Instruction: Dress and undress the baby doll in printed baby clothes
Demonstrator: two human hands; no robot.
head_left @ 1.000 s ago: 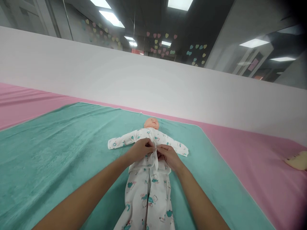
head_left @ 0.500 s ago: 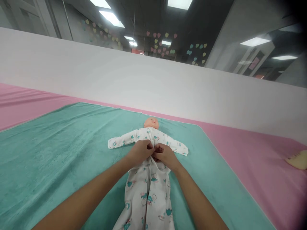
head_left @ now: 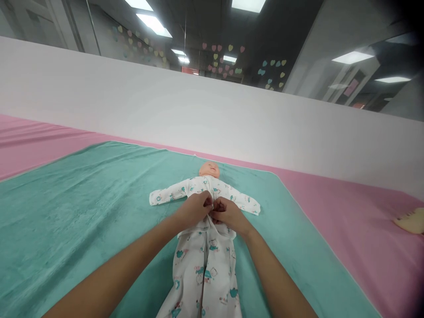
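Note:
A baby doll [head_left: 209, 169] lies face up, dressed in a white printed top [head_left: 200, 182] with its long sleeves spread out to both sides. White printed pants [head_left: 205, 265] cover its legs and reach toward me. At the front of the top, over the belly, my left hand [head_left: 197, 206] pinches one edge of the cloth. Close against it, my right hand [head_left: 229, 215] pinches the other edge. The fingers of both hands are closed and nearly meet; the fastening between the fingertips is too small and covered to make out.
Under the doll is a teal blanket [head_left: 109, 212] over a pink sheet [head_left: 347, 212]. A low white wall [head_left: 212, 119] runs behind, with dark reflecting glass above bearing heart stickers. A yellow object [head_left: 410, 221] lies at the far right edge.
My left hand has risen very slightly at the front of the top. My right hand stays almost in place, and the doll has not moved.

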